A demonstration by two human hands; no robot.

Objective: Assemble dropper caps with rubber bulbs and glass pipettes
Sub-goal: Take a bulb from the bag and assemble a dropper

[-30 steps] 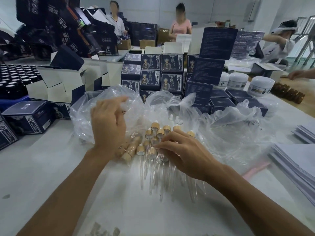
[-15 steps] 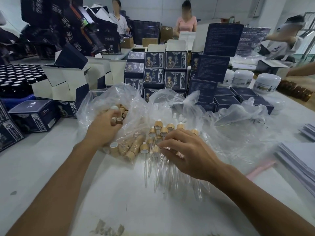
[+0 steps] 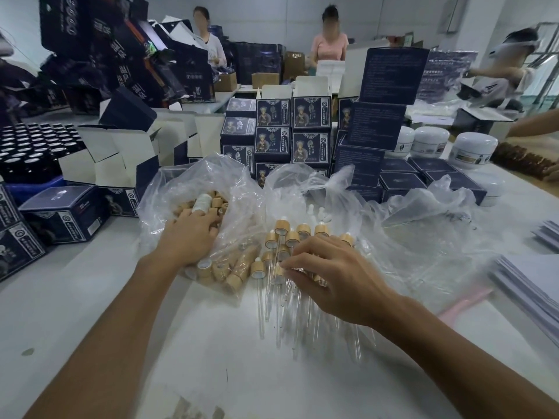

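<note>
The droppers [image 3: 281,285] are lying on the surface [image 3: 90,297] nearest, pipettes pointing near, caps far. The right hand [image 3: 335,282] is resting on them, fingers bent; whether it is pinching one I cannot tell. Farther left, the left hand [image 3: 187,237] is reaching into the bag [image 3: 181,189] of loose caps [image 3: 216,202]; its fingertips are hidden among them, so any hold is unclear. It is the nearer hand to the caps, lying just beyond it.

pale walls [image 3: 393,13] behind, long white tables [image 3: 90,297], daylit window [image 3: 547,55] at right
</note>
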